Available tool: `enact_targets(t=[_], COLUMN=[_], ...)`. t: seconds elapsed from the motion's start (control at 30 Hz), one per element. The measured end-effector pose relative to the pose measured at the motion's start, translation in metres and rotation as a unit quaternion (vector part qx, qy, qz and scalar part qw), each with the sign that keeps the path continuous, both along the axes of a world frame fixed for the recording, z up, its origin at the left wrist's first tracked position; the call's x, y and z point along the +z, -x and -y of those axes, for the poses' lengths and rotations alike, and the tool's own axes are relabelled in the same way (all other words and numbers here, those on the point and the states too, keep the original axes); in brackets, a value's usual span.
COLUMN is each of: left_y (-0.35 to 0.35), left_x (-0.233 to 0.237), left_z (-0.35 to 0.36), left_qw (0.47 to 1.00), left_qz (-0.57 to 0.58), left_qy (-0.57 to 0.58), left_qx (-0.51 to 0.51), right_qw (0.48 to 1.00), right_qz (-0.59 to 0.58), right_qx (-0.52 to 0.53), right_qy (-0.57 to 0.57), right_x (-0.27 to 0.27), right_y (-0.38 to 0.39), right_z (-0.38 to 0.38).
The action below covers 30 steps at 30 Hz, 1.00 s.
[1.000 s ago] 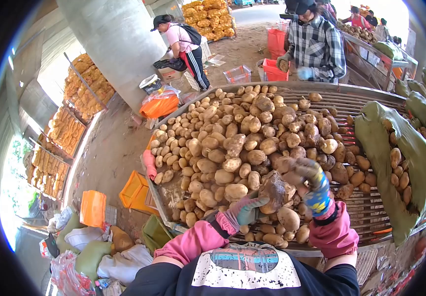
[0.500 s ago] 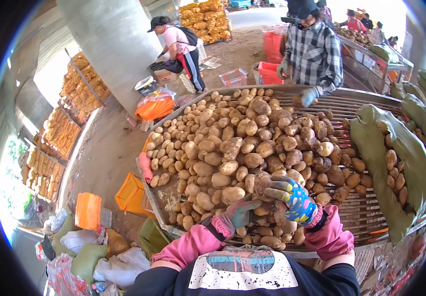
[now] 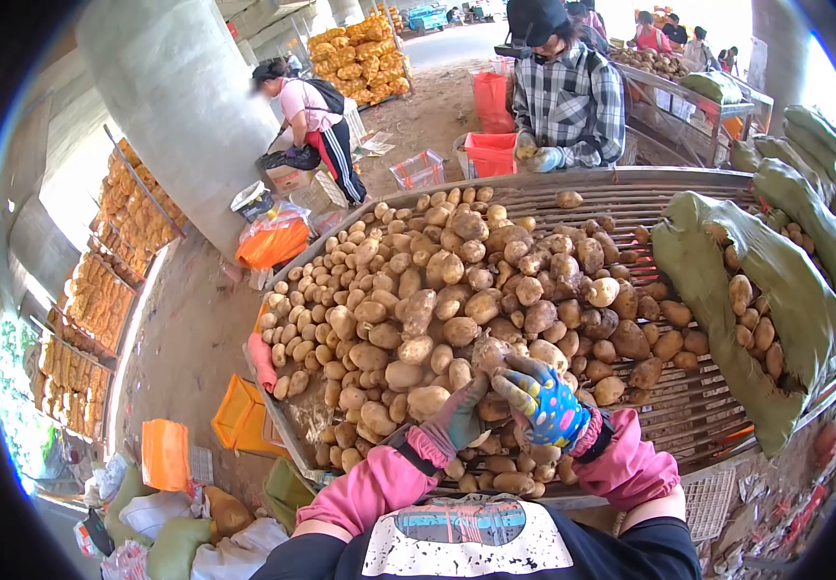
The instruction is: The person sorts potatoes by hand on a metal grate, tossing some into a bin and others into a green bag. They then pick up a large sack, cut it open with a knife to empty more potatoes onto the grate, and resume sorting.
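Note:
Both gloved hands are over a large pile of potatoes (image 3: 379, 319) on a slatted metal table (image 3: 708, 387). My right hand (image 3: 545, 401), in a blue dotted glove, has its fingers bent over a potato (image 3: 489, 354) at the near middle of the pile. My left hand (image 3: 460, 414), in a grey-green and pink glove, is on the left side of that spot, its fingertips close to the same potato. Whether the left fingers grip anything is hidden among the potatoes.
Across the table stands a co-worker (image 3: 569, 106) in a checked shirt, hands together. An open green sack (image 3: 756, 290) of potatoes lies at the right. Behind left, another person (image 3: 311, 126) bends beside a concrete pillar (image 3: 176, 106). Orange crates (image 3: 242, 414) stand at the left.
The view has shifted, so the scene sits further left. The co-worker's hands have come together, away from the slats. My hands remain close together over the near potatoes.

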State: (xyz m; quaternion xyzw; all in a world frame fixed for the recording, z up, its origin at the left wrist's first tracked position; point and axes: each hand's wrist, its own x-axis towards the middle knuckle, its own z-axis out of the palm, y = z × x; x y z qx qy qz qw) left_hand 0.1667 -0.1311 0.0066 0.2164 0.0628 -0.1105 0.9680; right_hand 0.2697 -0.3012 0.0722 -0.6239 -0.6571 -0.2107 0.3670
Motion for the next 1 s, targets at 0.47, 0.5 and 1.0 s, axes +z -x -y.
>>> enact_targets(t=[0.47, 0.5, 1.0], left_y=[-0.018, -0.02, -0.039], left_x=[0.029, 0.024, 0.01], left_z=[0.017, 0.018, 0.035], left_qw=[0.988, 0.99, 0.983], left_qz=[0.049, 0.047, 0.019], left_qy=[-0.139, -0.12, -0.105], left_qx=[0.05, 0.06, 0.15], right_qw=[0.981, 0.974, 0.855], right_qz=[-0.084, -0.109, -0.112], right_qx=[-0.172, -0.199, -0.24], right_qy=[0.004, 0.007, 0.446], right_x=[0.005, -0.013, -0.093], right_y=[-0.059, -0.073, -0.308], right_z=[0.057, 0.06, 0.054])
